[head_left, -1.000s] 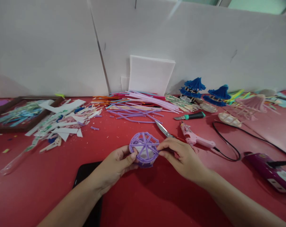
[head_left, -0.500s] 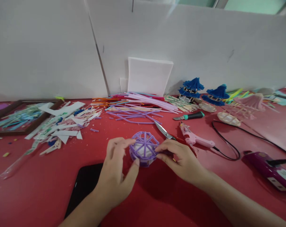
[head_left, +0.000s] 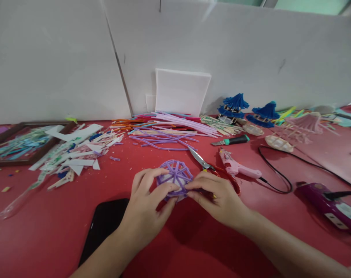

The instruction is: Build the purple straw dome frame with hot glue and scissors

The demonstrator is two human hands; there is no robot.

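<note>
Between my hands is a round purple frame (head_left: pixel 175 175) of thin spokes and a rim, with something pale inside it. My left hand (head_left: pixel 148 200) grips its left side and near edge, fingers over the top and thumb low at the front. My right hand (head_left: pixel 218 195) pinches the right edge of the frame between thumb and fingertips. Scissors (head_left: pixel 200 159) lie just beyond my right hand, their red handles partly behind it. A black phone (head_left: pixel 107 222) lies partly under my left forearm.
A pink glue gun (head_left: pixel 239 168), a cutter (head_left: pixel 232 140) and a purple power strip (head_left: pixel 329 204) lie to the right. Coloured sticks (head_left: pixel 175 129) and blue-roofed models (head_left: pixel 235 106) stand behind. White scraps (head_left: pixel 79 154) and a brown frame (head_left: pixel 21 162) are left.
My left fingers have closed in over the purple frame, and the frame has turned and tilted slightly. My right fingertips have moved a little left along its edge.
</note>
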